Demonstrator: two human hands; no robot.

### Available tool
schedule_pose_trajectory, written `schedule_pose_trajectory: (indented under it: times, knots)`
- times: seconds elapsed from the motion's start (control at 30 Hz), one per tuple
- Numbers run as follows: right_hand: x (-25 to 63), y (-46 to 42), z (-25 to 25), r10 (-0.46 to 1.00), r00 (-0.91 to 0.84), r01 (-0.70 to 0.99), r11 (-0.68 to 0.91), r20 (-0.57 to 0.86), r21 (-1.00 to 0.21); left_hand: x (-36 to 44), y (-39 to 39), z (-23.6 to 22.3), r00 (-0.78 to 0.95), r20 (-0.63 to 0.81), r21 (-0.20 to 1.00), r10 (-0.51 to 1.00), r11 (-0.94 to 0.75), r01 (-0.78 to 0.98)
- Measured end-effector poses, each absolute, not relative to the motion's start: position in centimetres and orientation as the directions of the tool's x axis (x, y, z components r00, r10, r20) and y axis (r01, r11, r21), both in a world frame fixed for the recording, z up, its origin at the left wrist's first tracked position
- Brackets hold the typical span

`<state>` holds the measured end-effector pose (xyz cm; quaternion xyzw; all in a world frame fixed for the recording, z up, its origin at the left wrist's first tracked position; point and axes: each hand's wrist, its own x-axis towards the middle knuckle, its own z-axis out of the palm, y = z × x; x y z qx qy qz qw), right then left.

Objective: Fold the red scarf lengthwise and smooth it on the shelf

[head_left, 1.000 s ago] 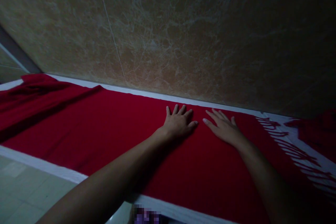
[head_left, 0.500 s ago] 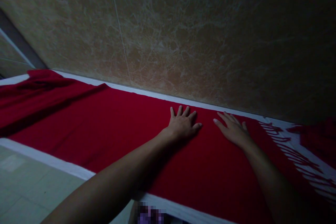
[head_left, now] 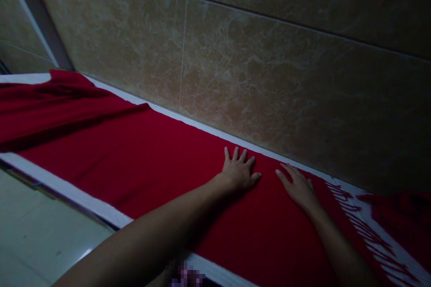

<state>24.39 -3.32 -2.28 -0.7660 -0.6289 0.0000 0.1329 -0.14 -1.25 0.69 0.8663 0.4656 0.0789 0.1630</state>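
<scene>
Grip released on both sides: I have the left hand (head_left: 238,173) palm down, fingers fanned on the red fringed scarf (head_left: 161,161). Right hand (head_left: 298,187) is beside it, palm down, fingers extended and loosely together; I cannot tell whether its palm makes contact. Scarf lies beneath both hands and runs well past the left one. Far edge follows a narrow strip of white tabletop (head_left: 70,191) along the marble-patterned wall (head_left: 218,67), just beyond the hands; near edge stops short of the tabletop's front border. Lateral room: flat fabric between the hands, and a long stretch leftward. Long axis: upper left to lower right. Fringe (head_left: 353,209) points right, toward a second red cloth (head_left: 400,213); left end rumpled.
</scene>
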Motion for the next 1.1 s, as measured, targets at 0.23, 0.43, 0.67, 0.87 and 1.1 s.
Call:
schedule_pose_trajectory:
  times: [0.23, 0.43, 0.67, 0.87, 1.1]
  knots:
    - [21.5, -2.1, -1.9, 0.979, 0.059, 0.976, -0.016, 0.194, -0.217, -0.1, -1.2, 0.5, 0.55, -0.007, 0.366, 0.835, -0.51, 0.779]
    - [19.7, -2.0, -3.5, 0.988, -0.001, 0.975, 0.034, 0.152, -0.22, -0.1, -1.1, 0.4, 0.556, -0.011, 0.379, 0.831, -0.511, 0.771]
    - [23.5, -2.9, -3.3, 0.989, 0.052, 0.979, -0.023, 0.137, -0.2, -0.1, -1.1, 0.5, 0.554, -0.011, 0.381, 0.833, -0.509, 0.772]
    - [27.8, -3.2, -3.7, 0.984, 0.086, 0.98, -0.055, 0.156, -0.194, -0.2, -1.2, 0.8, 0.551, -0.028, 0.38, 0.834, -0.501, 0.777]
    - [33.0, -3.6, -4.4, 0.977, 0.112, 0.966, -0.064, 0.183, -0.251, -0.3, -1.3, 0.8, 0.559, -0.018, 0.382, 0.829, -0.511, 0.77]
